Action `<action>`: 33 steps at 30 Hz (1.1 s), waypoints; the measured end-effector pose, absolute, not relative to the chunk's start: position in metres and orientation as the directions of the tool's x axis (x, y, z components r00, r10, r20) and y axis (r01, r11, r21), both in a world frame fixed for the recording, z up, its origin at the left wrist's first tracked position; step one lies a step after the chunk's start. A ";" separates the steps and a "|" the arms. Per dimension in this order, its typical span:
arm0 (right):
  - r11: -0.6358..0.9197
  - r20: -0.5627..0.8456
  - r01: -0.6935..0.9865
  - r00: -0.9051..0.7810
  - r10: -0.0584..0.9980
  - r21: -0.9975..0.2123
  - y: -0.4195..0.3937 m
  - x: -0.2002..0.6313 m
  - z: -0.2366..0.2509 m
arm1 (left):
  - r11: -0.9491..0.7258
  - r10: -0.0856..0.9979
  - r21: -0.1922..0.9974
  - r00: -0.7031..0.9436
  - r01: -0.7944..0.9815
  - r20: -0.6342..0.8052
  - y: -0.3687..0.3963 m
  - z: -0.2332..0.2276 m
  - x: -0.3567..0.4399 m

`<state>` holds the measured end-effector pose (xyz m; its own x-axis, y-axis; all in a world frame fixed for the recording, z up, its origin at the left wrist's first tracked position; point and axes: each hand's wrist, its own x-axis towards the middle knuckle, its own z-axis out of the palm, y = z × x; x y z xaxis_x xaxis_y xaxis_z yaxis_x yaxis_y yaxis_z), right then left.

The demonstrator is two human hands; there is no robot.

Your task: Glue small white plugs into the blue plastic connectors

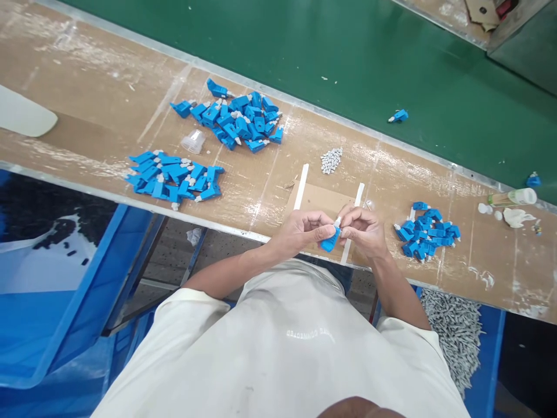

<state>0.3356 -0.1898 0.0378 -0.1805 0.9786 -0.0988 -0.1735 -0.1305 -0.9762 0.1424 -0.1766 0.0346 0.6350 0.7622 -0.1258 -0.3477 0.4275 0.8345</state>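
Observation:
My left hand (303, 230) grips a small blue plastic part (331, 239) at the near edge of the wooden bench. My right hand (363, 229) meets it from the right, its fingertips pinching the small white piece (337, 221) at the top of that part. Both hands hover over a brown card (319, 200) bordered by two white strips. A small heap of grey-white pieces (331, 160) lies just beyond the card.
Piles of blue parts lie at the far middle (241, 119), the left (174, 179) and the right (426, 233). A clear cup (194, 141) sits between two piles. A green belt (348, 52) runs behind the bench. Blue bins (65, 302) stand below, one holding grey pieces (455, 331).

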 end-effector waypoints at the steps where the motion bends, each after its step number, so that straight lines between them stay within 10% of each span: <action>1: -0.136 -0.103 -0.173 -0.184 0.978 -0.975 -0.190 0.335 0.037 | 0.422 0.762 0.841 0.636 -0.339 -0.126 -0.177 0.035 0.142; 10: -0.193 -0.194 0.025 -0.162 0.967 -0.981 -0.180 0.342 0.036 | -0.039 0.866 0.993 0.500 0.115 -0.024 -0.135 0.030 0.119; 16: -0.125 -0.151 0.423 -0.027 0.988 -0.897 -0.150 0.378 0.042 | -0.212 0.965 0.617 0.063 0.758 0.254 -0.015 0.027 0.052; 25: -0.213 0.133 0.936 0.258 0.957 -0.281 0.003 0.459 0.026 | -0.317 0.894 0.637 -0.002 0.703 0.447 -0.058 0.029 0.054; 33: 0.014 0.089 0.998 -0.009 0.996 -0.058 0.081 0.465 0.023 | -0.356 0.934 0.719 0.234 0.597 0.268 -0.102 0.003 0.078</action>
